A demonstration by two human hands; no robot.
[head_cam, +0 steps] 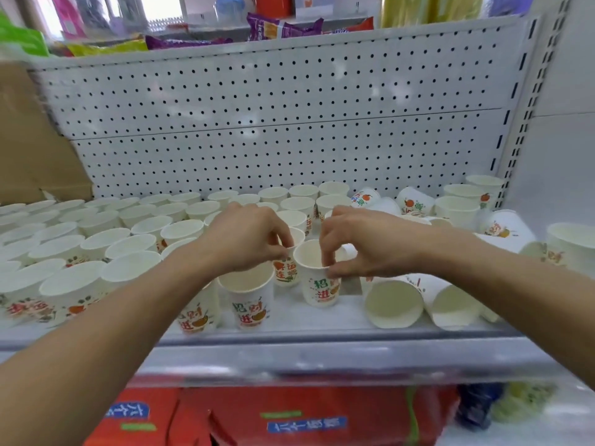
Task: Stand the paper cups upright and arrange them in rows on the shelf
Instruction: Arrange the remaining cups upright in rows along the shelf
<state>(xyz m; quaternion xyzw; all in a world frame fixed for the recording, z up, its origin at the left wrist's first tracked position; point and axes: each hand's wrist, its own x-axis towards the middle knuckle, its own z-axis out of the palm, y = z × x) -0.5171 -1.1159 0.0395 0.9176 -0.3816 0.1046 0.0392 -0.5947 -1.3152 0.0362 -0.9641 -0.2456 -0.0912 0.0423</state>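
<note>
White paper cups with red and green print fill the shelf [289, 320]. Upright rows [96, 239] cover its left and middle. My left hand [248, 236] pinches the rim of an upright cup [285, 272] in the middle. Right beside it, my right hand [363, 243] pinches the rim of another upright cup [318, 284]. In front of my left hand stands one more upright cup [249, 297]. Two cups lie on their sides at the front right [394, 304] [450, 304], open ends toward me. Several more lie tipped at the back right [413, 201].
A white pegboard panel [273, 123] backs the shelf, with a slotted upright [515, 140] at the right. A brown cardboard box [29, 140] stands at the left. Snack bags [283, 27] lie on the shelf above. Red boxes [289, 420] sit on the shelf below.
</note>
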